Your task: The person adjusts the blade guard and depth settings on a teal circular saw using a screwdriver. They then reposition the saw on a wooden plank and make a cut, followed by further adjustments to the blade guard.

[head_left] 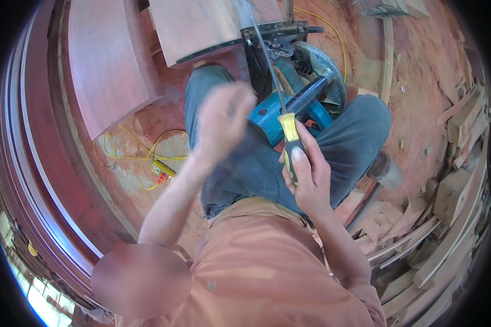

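Closest to my camera is the orange shirt (256, 272), filling the bottom of the view, with both forearms rising out of it. My right hand (305, 174) sits just above the lap, its grip clamped around the yellow-and-black handle of a screwdriver (290, 139), thumb laid flat along the handle. The screwdriver's long axis runs from the lower right up toward the upper left: handle nearest me, thin steel shaft slanting away, and the tip pointing into the metal base of the saw further out. Whether the tip actually touches a screw there, I cannot tell.

My left hand (223, 117) hangs in the air just left of the shaft, blurred; its fingers are loosely curled and I see nothing in them, so that grip is apart from any tool.

Beyond both hands, a teal circular saw (289, 103) rests between the knees on the dark grey trousers (245, 163), its black handle and silver blade guard toward the right.

Further off, on the sawdust-covered floor (420, 82), a hammer (379, 180) lies beside the right leg, and a yellow extension cord with a socket block (161, 170) lies to the left. Reddish boards (106, 60) lie at the top left, and offcuts (447, 218) pile up on the right.
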The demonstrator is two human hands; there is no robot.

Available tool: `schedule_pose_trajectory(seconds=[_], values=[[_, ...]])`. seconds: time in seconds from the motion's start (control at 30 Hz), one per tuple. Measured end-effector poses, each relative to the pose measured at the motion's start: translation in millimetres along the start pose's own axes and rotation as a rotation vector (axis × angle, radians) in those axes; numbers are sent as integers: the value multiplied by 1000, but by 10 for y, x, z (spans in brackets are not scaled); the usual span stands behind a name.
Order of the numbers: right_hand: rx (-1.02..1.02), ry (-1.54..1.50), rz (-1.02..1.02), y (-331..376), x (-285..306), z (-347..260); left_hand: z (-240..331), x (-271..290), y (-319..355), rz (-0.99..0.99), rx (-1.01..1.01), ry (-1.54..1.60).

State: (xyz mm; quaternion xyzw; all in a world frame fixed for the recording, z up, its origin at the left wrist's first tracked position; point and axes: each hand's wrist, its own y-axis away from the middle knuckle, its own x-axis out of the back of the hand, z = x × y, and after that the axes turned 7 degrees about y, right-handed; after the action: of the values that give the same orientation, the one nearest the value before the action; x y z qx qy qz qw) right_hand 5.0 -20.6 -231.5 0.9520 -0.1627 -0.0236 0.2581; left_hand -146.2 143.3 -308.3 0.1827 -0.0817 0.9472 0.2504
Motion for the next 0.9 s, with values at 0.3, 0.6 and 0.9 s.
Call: schedule_pose_trajectory(seconds=[0.3,0.6,0.9], values=[[-107,-15,73,202,-104,-199,-1013,160,-1228,-68,-530,-651],[-215,-100,126,164,-117,-259,-1194,116,-1365,-108,-672,-633],[-206,-132,120,159,-67,-264,-1135,111,-1362,-119,-644,-655]])
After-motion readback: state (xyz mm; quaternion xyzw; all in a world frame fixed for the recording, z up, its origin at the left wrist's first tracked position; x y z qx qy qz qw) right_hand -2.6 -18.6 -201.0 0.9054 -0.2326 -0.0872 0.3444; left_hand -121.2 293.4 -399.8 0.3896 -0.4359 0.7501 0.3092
